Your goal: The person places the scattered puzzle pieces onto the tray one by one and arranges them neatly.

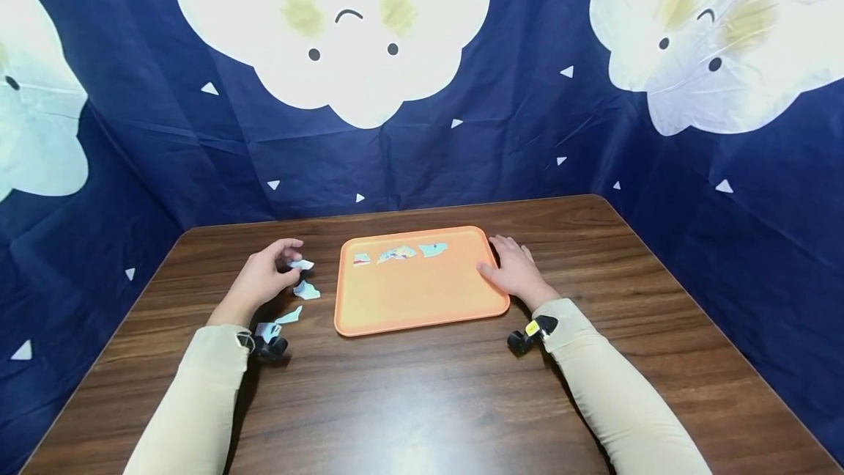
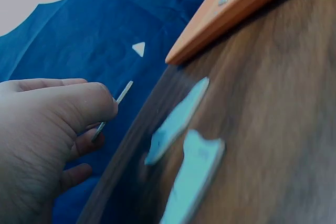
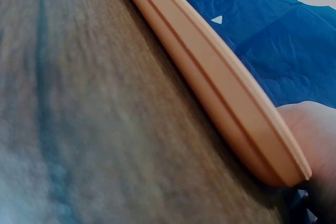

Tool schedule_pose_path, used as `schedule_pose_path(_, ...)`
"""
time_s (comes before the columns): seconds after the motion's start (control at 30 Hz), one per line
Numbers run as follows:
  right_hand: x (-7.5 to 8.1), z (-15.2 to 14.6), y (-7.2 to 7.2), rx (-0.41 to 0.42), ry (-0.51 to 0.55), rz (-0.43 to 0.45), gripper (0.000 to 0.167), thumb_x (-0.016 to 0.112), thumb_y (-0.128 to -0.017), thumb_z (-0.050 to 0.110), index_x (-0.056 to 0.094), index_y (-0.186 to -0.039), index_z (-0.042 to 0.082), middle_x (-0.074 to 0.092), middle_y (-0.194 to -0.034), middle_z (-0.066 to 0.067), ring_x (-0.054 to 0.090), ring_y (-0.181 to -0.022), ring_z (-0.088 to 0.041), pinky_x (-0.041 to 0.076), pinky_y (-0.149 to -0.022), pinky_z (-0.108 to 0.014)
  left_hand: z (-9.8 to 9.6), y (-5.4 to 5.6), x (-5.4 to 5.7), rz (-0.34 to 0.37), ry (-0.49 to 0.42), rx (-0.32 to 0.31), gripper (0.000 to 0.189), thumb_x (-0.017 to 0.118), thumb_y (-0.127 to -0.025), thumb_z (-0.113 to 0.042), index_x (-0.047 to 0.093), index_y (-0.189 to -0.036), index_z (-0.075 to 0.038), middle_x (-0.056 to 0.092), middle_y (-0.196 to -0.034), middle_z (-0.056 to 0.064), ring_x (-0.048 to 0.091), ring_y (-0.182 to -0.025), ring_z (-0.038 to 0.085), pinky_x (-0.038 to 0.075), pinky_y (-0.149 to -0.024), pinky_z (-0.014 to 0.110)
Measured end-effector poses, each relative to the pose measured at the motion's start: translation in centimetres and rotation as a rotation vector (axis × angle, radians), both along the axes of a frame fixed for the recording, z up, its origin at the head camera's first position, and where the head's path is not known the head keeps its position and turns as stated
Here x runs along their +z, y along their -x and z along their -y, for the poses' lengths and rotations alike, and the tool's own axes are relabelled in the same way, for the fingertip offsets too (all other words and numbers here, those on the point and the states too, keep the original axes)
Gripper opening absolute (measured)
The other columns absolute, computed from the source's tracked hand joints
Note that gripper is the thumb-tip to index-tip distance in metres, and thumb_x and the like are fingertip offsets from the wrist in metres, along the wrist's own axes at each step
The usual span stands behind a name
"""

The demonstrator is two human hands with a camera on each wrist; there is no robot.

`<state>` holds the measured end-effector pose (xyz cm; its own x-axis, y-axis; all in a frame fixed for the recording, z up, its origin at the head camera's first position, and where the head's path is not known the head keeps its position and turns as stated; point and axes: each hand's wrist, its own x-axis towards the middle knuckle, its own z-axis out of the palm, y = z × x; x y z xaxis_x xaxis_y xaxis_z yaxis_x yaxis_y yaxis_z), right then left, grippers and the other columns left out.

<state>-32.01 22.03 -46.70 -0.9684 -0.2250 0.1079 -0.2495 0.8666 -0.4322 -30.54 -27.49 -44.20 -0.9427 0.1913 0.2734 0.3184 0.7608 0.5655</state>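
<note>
My left hand [image 1: 264, 273] pinches a thin light-blue puzzle piece [image 1: 302, 264] between thumb and fingers, left of the orange tray [image 1: 422, 299]. In the left wrist view that piece shows edge-on, tilted up from the fingertips. Below the hand lie another pale-blue piece [image 1: 306, 290], a narrow pointed piece [image 1: 290, 316] and a piece [image 1: 267, 330] partly covered by the wrist camera. My right hand [image 1: 517, 270] rests at the tray's right edge, thumb over the rim and fingers outside it. The right wrist view shows mostly the tray's side wall [image 3: 210, 77].
Along the tray's far side lie a small piece [image 1: 362, 259], a larger printed piece [image 1: 396, 254] and a blue piece [image 1: 433, 250]. The brown wooden table [image 1: 409, 402] meets a dark blue curtain [image 1: 422, 167] with white clouds at its back and sides.
</note>
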Motion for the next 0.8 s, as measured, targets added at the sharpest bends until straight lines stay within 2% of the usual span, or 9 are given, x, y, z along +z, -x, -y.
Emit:
schedule_pose_path(0.17,0.2,0.1,0.0,0.003,-0.006,0.009,0.075,0.058,-0.097,0.045,0.039,-0.152,-0.001,0.035,-0.158,-0.025,0.025,-0.149,-0.043,0.015,-0.118,-0.063,-1.1,0.6,0.8,-0.014,0.014,-0.021,0.050,0.069,-0.085,0.000,0.056,-0.133,-0.001,0.070,-0.106,0.015,0.063,-0.099,0.033,0.047,-0.086,0.048)
schedule_pose_path(0.4,0.3,0.1,-0.1,-0.003,0.003,0.016,0.074,0.059,-0.097,0.045,0.040,-0.152,-0.001,0.035,-0.158,-0.024,0.024,-0.149,-0.043,0.014,-0.119,-0.062,-2.9,1.2,1.4,-0.027,0.009,-0.057,0.049,0.069,-0.084,-0.001,0.057,-0.131,0.000,0.070,-0.104,0.015,0.062,-0.097,0.033,0.047,-0.086,0.047)
schedule_pose_path(0.8,0.2,0.1,0.0,-0.013,-0.008,0.013,0.073,0.059,-0.097,0.046,0.043,-0.150,-0.001,0.036,-0.158,-0.024,0.024,-0.149,-0.043,0.014,-0.119,-0.062,-6.8,2.3,2.6,0.028,0.032,-0.093,0.047,0.071,-0.089,-0.007,0.057,-0.133,-0.006,0.069,-0.106,0.010,0.060,-0.097,0.028,0.047,-0.086,0.044)
